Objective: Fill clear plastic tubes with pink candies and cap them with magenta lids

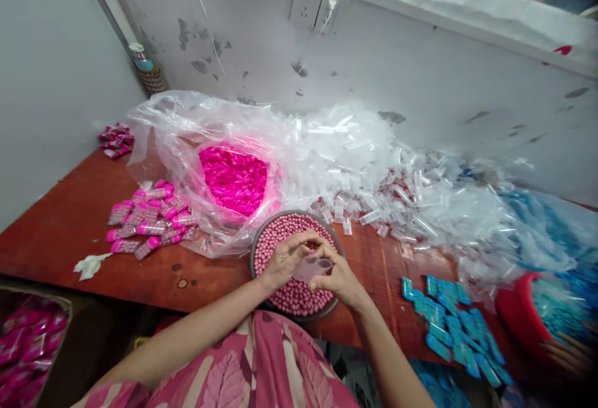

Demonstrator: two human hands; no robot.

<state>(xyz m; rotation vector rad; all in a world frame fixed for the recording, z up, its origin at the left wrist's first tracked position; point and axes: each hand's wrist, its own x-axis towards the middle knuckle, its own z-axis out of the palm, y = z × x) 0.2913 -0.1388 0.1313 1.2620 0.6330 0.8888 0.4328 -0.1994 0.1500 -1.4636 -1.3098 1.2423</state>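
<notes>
Over a round bowl [253, 257] of pink beads [284, 224], my two hands meet around a small clear plastic tube [308, 268]. The tube lies tilted, its open end facing right. My right hand [343, 280] is closed on it, thumb below and fingers above the opening. My left hand [284, 261] is closed at its other end, with the fingertips partly hidden. Whether beads are inside the tube is hard to tell. Behind the bowl, a clear plastic bag [187, 140] lies open around bright pink caps [236, 177].
Bead-filled tubes with pink caps [152, 215] lie to the left. Loose clear tubes [411, 196] pile along the wall. At right are blue-filled tubes [453, 321], a red bowl [514, 308] and another person's hand [567, 352]. A box [70, 333] holds pink packets [30, 339].
</notes>
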